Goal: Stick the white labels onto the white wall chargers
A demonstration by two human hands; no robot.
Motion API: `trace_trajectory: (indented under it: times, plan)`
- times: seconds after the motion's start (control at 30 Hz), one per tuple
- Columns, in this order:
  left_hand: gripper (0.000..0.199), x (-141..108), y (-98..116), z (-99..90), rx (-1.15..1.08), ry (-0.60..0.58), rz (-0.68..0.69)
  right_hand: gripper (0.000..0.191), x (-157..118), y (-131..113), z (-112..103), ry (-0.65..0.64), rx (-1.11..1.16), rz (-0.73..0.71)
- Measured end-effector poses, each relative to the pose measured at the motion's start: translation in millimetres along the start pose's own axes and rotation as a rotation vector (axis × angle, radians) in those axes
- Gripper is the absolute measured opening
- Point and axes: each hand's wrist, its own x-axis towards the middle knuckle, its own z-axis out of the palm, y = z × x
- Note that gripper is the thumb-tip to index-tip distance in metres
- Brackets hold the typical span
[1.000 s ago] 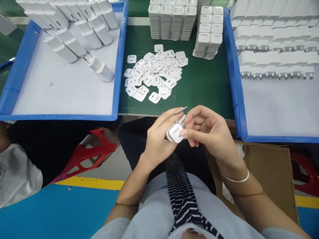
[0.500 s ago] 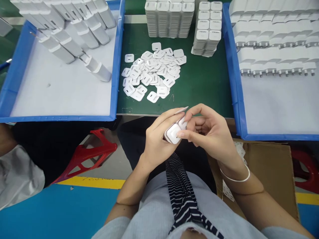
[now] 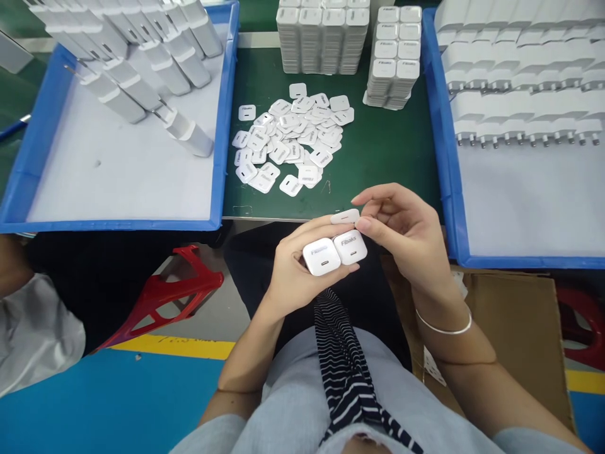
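My left hand is closed around two white chargers, a left one and a right one, held side by side. Their end faces point up at me, each with a small slot and printed lettering. A loose white end plate with a slot rests along the fingers of that same hand, above the chargers. My right hand has thumb and index finger apart at the plate's right end. Its thumb tip is at the plate's edge; whether it touches is unclear. The chargers' bodies are mostly hidden in my left palm.
A pile of loose end plates lies on the green table, with stacked plates and a smaller stack behind. Blue trays of chargers stand left and right. A person's sleeve and a red stool are at left.
My right thumb has come off the left charger's face and moved up toward the loose plate. The chargers have turned, so both faces now show fully.
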Motion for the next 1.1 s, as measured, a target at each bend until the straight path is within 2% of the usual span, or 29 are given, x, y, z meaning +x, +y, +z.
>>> trace_trajectory:
  times: [0.07, 0.13, 0.2, 0.27, 0.4, 0.5, 0.63, 0.77, 0.87, 1.0, 1.07, 1.1]
  plan:
    - [0.051, 0, 0, -0.3, -0.012, -0.007, -0.013, 0.021, -3, 0, 3, 0.052, -0.012, -0.027]
    - [0.048, -1, -1, 0.0, -0.015, -0.002, -0.034, 0.038, -10, 0, 8, 0.096, -0.03, -0.057]
    - [0.044, -1, -1, 0.2, -0.018, 0.0, -0.042, 0.058, -16, 1, 13, 0.064, -0.031, -0.037]
    - [0.041, -1, 0, 0.0, -0.018, -0.002, -0.024, 0.068, -21, 5, 18, -0.016, 0.013, 0.048]
    - [0.038, -2, 1, -2.0, 0.046, 0.003, 0.007, 0.063, -22, 12, 22, -0.138, 0.181, 0.188]
    - [0.039, -3, -4, -1.5, 0.074, 0.007, 0.009, 0.063, -21, 12, 23, -0.12, 0.174, 0.162]
    - [0.042, -3, -13, 5.1, 0.013, 0.026, -0.001, 0.074, -22, 10, 33, -0.057, 0.089, 0.117]
    - [0.043, -4, -9, 5.4, 0.003, 0.042, -0.025, 0.076, -22, 13, 39, -0.059, 0.034, 0.086]
    - [0.044, -2, 9, -14.4, 0.157, 0.019, 0.032, 0.078, -20, 17, 29, -0.097, 0.109, 0.007]
    - [0.038, 12, 44, -68.4, 0.554, 0.06, 0.134, 0.058, -15, 22, 6, 0.016, 0.175, 0.013]
    - [0.032, 25, 59, -97.2, 0.842, 0.077, 0.103, 0.05, -15, 24, 0, 0.046, 0.165, 0.013]
    - [0.029, 33, 65, -109.5, 1.012, 0.06, 0.043, 0.047, -15, 25, -1, 0.039, 0.153, 0.009]
